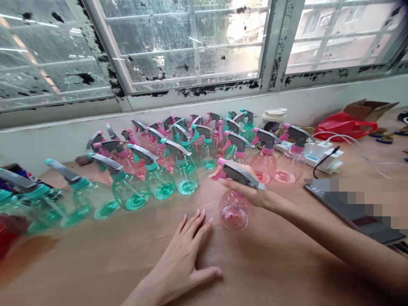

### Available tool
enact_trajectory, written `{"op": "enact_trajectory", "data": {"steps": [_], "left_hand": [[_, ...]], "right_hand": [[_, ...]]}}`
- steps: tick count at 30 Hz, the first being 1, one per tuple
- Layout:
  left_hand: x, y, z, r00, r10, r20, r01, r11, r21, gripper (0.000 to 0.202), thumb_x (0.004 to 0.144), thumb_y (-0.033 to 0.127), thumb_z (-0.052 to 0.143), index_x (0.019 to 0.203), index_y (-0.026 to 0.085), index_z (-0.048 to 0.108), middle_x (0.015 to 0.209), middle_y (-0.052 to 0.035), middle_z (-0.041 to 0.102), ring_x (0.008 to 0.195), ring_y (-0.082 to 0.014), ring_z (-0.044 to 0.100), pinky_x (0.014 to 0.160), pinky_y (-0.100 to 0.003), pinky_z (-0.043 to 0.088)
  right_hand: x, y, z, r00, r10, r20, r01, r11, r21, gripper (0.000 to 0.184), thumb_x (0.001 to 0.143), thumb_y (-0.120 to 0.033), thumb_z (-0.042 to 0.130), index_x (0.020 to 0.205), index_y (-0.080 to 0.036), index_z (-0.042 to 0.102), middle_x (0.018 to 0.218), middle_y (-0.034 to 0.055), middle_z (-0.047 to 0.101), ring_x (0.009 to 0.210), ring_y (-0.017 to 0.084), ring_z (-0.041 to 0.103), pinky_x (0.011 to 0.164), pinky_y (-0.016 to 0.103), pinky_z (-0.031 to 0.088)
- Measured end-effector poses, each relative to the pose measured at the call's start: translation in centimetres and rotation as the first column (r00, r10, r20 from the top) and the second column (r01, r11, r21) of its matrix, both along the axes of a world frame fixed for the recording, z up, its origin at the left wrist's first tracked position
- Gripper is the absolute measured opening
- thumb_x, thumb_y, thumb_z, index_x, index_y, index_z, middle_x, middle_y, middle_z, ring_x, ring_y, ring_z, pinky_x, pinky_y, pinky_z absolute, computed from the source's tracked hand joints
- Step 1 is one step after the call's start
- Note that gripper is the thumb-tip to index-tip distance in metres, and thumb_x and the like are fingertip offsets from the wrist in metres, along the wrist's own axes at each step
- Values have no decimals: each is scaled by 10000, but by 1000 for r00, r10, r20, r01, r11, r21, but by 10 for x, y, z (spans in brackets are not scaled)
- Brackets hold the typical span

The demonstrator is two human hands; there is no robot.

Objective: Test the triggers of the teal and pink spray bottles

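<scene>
My right hand (251, 191) is wrapped around the grey and pink trigger head of a pink spray bottle (234, 210) that stands on the wooden table (95, 263). My left hand (186, 255) lies flat on the table with its fingers stretched out, just left of that bottle and not touching it. Behind them stand rows of several teal spray bottles (159, 180) and several pink spray bottles (266, 163).
A white power strip with a black plug (321, 157) lies at the right, with white cables trailing off. A dark flat device (357, 214), a red plastic bag (346, 125), a cardboard box (369, 108) and a lidded cup (273, 117) lie nearby. A window wall runs behind.
</scene>
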State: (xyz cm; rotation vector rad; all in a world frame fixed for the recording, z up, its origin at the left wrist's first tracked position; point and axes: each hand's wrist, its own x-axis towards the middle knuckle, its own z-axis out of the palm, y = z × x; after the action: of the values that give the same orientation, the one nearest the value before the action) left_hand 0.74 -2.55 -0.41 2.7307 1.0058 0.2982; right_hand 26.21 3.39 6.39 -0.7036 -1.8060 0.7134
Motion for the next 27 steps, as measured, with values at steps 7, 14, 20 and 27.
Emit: {"op": "enact_trajectory", "data": {"steps": [7,14,20,27], "left_hand": [[-1,-1,-1,1000,-10,-2,10,1000,9,888,863,662,602,1561,260,230,1596,-147,254,1436,-403,266,1128,-653,205],[-3,-1,-2,1000,-21,-4,21,999,25,856,886,642,588,1563,268,220,1596,-141,258,1441,-394,259,1130,-650,205],[-1,0,0,1000,-16,-9,16,1000,5,853,885,649,580,1559,251,239,1590,-151,266,1438,-395,268,1128,-646,216],[-1,-1,2,1000,-19,11,19,1000,5,838,891,633,586,1560,270,235,1593,-128,268,1439,-383,272,1137,-627,217]], "right_hand": [[-1,1,-1,1000,-20,0,20,1000,7,206,915,-346,584,776,-200,541,701,-27,480,624,124,453,596,273,394],[-1,-5,0,1000,-18,4,18,1000,-14,161,915,-339,602,830,-206,570,714,-31,513,604,112,448,579,260,384],[0,-9,-7,999,-38,1,38,997,-65,246,905,-411,613,1074,-233,626,740,-11,572,600,147,506,582,292,434],[1,-8,-9,1000,-22,14,24,994,-108,351,908,-468,598,1199,-274,608,703,-3,612,686,216,624,656,361,513]]}}
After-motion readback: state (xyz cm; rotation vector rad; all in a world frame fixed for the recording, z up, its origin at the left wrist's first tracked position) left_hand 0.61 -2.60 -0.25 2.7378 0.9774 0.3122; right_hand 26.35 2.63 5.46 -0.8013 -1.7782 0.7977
